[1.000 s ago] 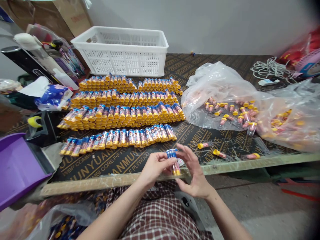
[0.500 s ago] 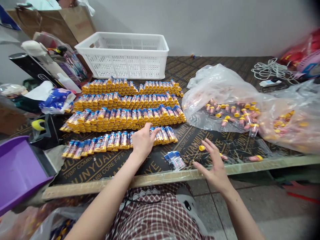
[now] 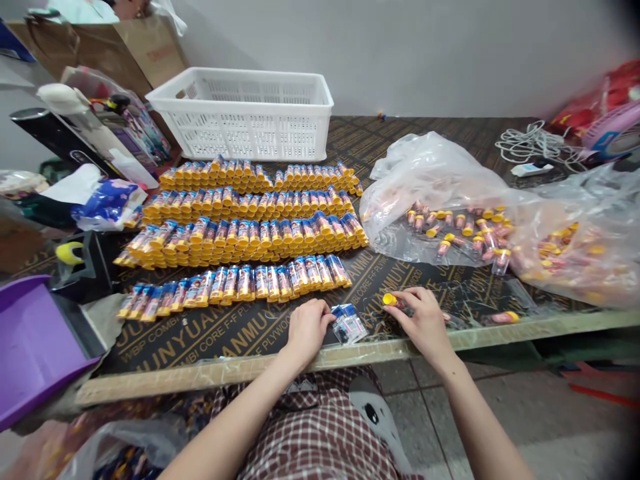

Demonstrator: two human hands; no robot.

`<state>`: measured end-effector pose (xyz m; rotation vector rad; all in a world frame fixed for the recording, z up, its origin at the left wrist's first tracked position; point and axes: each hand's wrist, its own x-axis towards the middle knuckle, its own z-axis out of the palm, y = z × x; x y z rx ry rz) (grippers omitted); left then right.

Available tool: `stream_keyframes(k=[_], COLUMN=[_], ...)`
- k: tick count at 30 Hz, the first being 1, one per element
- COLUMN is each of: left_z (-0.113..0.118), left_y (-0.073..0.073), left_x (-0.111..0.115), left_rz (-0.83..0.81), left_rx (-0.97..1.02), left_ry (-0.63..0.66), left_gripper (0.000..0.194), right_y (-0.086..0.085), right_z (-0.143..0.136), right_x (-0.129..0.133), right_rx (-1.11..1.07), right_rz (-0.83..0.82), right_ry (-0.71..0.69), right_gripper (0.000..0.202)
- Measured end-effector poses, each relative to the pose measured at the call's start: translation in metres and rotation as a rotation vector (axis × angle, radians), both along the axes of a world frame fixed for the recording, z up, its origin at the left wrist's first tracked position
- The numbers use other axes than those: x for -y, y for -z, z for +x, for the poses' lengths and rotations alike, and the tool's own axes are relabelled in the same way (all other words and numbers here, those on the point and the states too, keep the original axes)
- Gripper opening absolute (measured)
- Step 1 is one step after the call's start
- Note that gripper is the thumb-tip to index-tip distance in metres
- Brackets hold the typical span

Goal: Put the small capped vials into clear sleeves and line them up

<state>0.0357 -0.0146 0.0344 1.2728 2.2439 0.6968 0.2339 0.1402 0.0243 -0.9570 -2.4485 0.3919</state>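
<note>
My left hand (image 3: 311, 328) has its fingers pressed together at the left edge of a small pile of blue-topped labels (image 3: 349, 324); whether it pinches one is too small to tell. My right hand (image 3: 423, 320) is closed on a small tube with a yellow cap (image 3: 389, 300), just right of the pile. Beyond my left hand runs a front row of labelled tubes (image 3: 245, 283), yellow at the near end. Stacked rows of the same tubes (image 3: 240, 233) lie behind it. A clear plastic bag (image 3: 435, 167) at the right holds loose yellow-capped tubes (image 3: 470, 227).
A white basket (image 3: 245, 123) stands behind the stacks. On the left are a purple dustpan (image 3: 40, 347), a black tape dispenser (image 3: 90, 267) and bottles. A loose tube (image 3: 505, 317) lies near the front edge at right. A white cable (image 3: 533, 143) lies coiled at the back right.
My left hand has moved from the front row toward me, down to the label pile. My right hand has closed on the yellow-capped tube.
</note>
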Motion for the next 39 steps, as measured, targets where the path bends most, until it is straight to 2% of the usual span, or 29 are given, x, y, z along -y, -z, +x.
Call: stream_keyframes(k=[3,7,12,15,18,20,23,25,27,30,39], left_z=[0.001,0.001,0.001,0.004,0.004,0.002,-0.002,-0.004,-0.005,-0.007,-0.007], left_y=[0.000,0.004,0.002,-0.002,-0.007,-0.010,-0.016,-0.020,-0.022,-0.024,-0.020], left_x=[0.001,0.003,0.005,0.006,0.007,0.008,0.010,0.010,0.010,0.011,0.013], left_rz=[0.013,0.052,0.152,0.238,0.319,0.360,0.398,0.422,0.450,0.481,0.499], left_rx=[0.024,0.029,0.046,0.291,0.720,0.967,1.183,1.260,1.300,1.293,1.209], left_ry=[-0.008,-0.003,-0.018,-0.097,-0.256,-0.371,-0.485,-0.531,-0.575,-0.620,-0.643], left_gripper=[0.008,0.007,0.010,0.011,0.012,0.021,0.040,0.034,0.029,0.031,0.032], right_y=[-0.010,-0.015,-0.023,-0.028,-0.032,-0.035,-0.039,-0.039,-0.039,-0.038,-0.037], right_z=[-0.010,-0.016,-0.017,-0.016,-0.015,-0.015,-0.015,-0.017,-0.018,-0.020,-0.021], right_x=[0.020,0.038,0.049,0.056,0.067,0.076,0.087,0.093,0.097,0.099,0.101], right_rx=[-0.144,-0.265,-0.259,-0.322,-0.397,-0.433,-0.457,-0.465,-0.478,-0.496,-0.504], right_rz=[-0.161,-0.319,-0.285,-0.287,-0.351,-0.387,-0.375,-0.351,-0.332,-0.311,-0.306], right_ry=[-0.014,-0.032,-0.093,-0.089,-0.099,-0.109,-0.102,-0.095,-0.091,-0.089,-0.100], right_gripper=[0.022,0.028,0.018,0.014,0.018,0.020,0.023,0.024,0.026,0.029,0.031])
